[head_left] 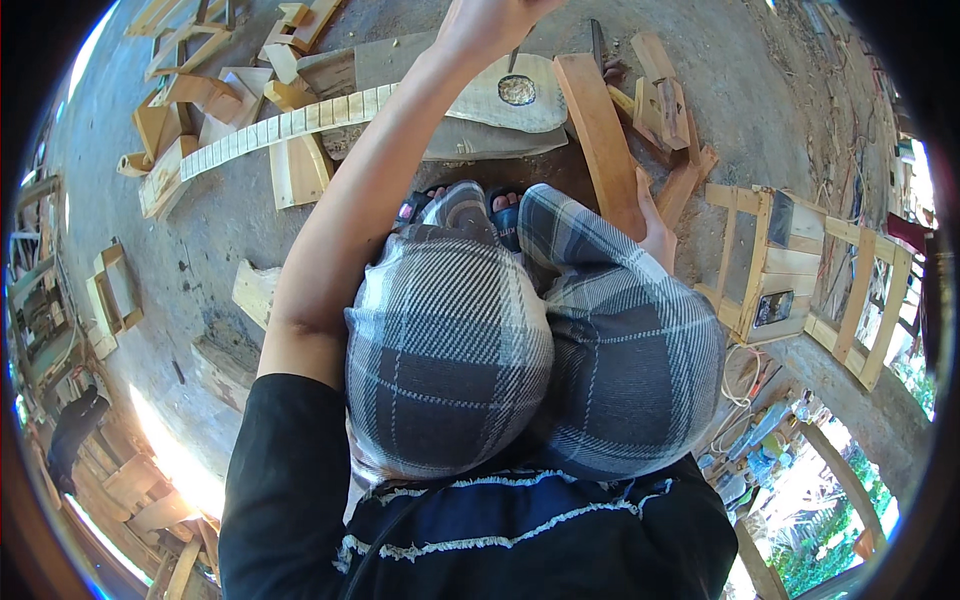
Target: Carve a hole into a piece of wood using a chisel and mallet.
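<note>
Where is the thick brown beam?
The beam is upper right of centre in the head view, beside the pale board, its lower end by the right hand.

1. A fisheye camera, left of a head-worn pair, looks steeply down over the wearer's shirt (pixel 540 550).
2. Trousers (pixel 450 350) and left arm (pixel 335 210) loom near the lens; the floor (pixel 215 270) lies farther below.
3. Facing forward of the feet, the view crops the left hand (pixel 492 25) at its far edge.
4. Wide coverage reaches a wooden frame (pixel 790 262) at right.
</note>
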Demonstrator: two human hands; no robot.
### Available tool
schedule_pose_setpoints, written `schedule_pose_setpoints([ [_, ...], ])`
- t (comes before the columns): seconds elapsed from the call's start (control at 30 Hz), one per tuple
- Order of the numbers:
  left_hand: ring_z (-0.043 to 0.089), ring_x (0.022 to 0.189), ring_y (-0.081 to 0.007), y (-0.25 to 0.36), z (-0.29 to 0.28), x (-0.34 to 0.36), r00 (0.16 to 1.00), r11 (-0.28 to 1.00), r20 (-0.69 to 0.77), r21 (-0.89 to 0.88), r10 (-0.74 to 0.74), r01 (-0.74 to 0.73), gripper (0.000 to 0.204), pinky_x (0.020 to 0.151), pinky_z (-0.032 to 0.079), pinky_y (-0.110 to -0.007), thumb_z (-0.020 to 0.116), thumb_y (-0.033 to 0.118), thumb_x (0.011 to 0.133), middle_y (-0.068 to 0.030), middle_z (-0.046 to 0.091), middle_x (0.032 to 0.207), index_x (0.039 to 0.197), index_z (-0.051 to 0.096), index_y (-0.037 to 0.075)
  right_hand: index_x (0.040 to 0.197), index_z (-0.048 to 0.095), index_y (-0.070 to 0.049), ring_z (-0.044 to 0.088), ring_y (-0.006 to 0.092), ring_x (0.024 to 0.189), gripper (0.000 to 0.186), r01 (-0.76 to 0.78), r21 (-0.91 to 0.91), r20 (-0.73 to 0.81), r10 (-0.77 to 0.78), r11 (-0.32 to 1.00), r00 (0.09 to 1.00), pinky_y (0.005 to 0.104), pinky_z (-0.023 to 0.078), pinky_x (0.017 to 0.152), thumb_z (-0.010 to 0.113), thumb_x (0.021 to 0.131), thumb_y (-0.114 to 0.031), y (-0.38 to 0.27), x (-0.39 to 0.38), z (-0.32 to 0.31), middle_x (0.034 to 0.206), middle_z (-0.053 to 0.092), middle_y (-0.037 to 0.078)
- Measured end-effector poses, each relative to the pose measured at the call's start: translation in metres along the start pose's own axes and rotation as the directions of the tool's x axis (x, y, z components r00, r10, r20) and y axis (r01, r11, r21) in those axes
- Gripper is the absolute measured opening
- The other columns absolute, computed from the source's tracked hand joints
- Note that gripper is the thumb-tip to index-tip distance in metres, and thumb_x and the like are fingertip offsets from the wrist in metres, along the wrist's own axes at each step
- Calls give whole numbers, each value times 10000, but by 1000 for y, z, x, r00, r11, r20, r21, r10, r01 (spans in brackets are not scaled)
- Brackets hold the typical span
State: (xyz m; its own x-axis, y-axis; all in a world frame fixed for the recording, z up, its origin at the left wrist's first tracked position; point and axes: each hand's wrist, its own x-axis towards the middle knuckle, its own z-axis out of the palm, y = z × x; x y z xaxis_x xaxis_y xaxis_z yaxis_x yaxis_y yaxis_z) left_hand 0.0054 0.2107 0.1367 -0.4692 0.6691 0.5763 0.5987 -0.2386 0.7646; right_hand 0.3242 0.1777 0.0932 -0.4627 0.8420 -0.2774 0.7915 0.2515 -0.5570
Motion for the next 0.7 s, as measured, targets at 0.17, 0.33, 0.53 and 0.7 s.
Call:
schedule_pose_setpoints([
  [0.17, 601, 819, -303, 3, 0, 0, 997, 997, 37, -30, -67, 68, 585, 747, 488, -377, 719, 125, 837, -183, 565, 916, 1204, 274, 26, 1495, 291, -229, 640, 339, 1056, 928, 90, 40, -23, -89, 995, 996, 396, 519, 918, 771, 718, -389, -1, -1, -2, 1280, 589, 170],
  [0.33, 595, 830, -303, 2, -1, -4, 999, 999, 27, -3, -42, 42, 589, 745, 488, -376, 722, 124, 836, -191, 557, 931, 1203, 272, 27, 1497, 287, -246, 653, 342, 1024, 928, 69, -61, -20, -70, 996, 997, 391, 527, 901, 772, 720, -399, -2, 0, -1, 1244, 613, 171],
  [0.53, 586, 813, -313, 4, 0, -6, 998, 999, 42, 5, -54, 54, 590, 735, 485, -379, 722, 125, 837, -205, 550, 921, 1201, 270, 19, 1497, 282, -259, 658, 331, 1018, 934, 70, 3, -13, -70, 998, 997, 386, 526, 905, 777, 718, -404, 1, -3, -1, 1244, 616, 159],
  [0.7, 593, 785, -325, 2, 0, -7, 999, 998, 20, 51, 41, -42, 588, 703, 485, -381, 723, 120, 833, -213, 558, 900, 1191, 269, 12, 1494, 291, -263, 657, 324, 1025, 924, 59, 22, 0, -59, 998, 998, 384, 524, 909, 780, 722, -399, 0, -3, 1, 1244, 616, 160],
])
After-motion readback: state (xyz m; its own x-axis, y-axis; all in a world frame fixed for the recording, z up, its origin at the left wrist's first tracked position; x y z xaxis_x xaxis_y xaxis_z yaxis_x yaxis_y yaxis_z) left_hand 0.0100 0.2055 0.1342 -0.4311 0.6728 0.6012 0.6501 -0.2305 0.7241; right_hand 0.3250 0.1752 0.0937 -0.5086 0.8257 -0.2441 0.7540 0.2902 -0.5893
